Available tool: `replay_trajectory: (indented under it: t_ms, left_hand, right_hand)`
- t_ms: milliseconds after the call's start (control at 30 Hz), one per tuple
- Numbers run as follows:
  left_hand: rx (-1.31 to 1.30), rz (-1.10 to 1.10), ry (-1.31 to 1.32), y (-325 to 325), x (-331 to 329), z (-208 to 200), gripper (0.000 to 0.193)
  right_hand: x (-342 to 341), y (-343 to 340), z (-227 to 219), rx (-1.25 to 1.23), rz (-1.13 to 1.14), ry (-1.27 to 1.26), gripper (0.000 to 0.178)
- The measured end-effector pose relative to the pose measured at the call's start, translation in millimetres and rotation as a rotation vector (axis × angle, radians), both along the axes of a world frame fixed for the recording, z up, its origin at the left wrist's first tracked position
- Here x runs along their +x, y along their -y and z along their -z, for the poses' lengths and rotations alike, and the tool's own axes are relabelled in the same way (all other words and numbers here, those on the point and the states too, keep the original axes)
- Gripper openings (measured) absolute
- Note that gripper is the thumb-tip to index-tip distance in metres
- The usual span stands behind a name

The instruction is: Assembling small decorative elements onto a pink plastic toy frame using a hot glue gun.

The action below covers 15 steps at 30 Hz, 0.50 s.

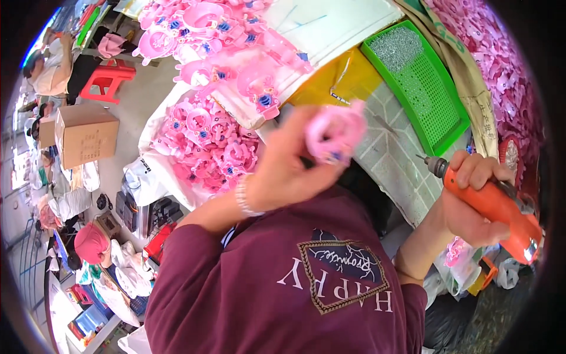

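My left hand (283,162), with a white beaded bracelet at its wrist, grips a pink ring-shaped plastic part (352,128) in front of my chest. The part is slightly blurred, and a small blue detail shows on its lower edge. Over to the right, my right hand (474,218) is wrapped around an orange electric screwdriver (492,203). Its bit (422,157) points left and stays apart from the pink part. Beyond the bit lies a green perforated tray (439,115), with many small silver pieces (396,48) heaped at its far end.
Pink parts with blue springs (206,50) cover the white work surface. More fill a white sack (203,141) at left, and a large pink heap (492,76) rises at right. Farther left are a red stool (109,76), a cardboard box (88,134) and other people.
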State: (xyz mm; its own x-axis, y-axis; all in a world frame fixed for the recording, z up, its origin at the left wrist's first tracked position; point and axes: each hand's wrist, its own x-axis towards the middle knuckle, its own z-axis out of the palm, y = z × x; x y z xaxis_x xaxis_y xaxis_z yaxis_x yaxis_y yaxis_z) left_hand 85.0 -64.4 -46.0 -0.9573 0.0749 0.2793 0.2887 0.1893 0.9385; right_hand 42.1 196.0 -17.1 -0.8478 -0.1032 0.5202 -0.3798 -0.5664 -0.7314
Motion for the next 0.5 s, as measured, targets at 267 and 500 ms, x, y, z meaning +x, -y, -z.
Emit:
replay_trajectory:
  t_ms: [267, 500]
  left_hand:
    - [-1.136, -0.690, 0.273, 130, 37, -40, 0.055]
    - [-0.699, -0.521, 0.170, 123, 23, 0, 0.044]
  right_hand:
    - [0, 2, 21, 0.035, 0.131, 0.161, 0.072]
    - [-2, 5, 26, -0.005, 0.137, 0.174, 0.078]
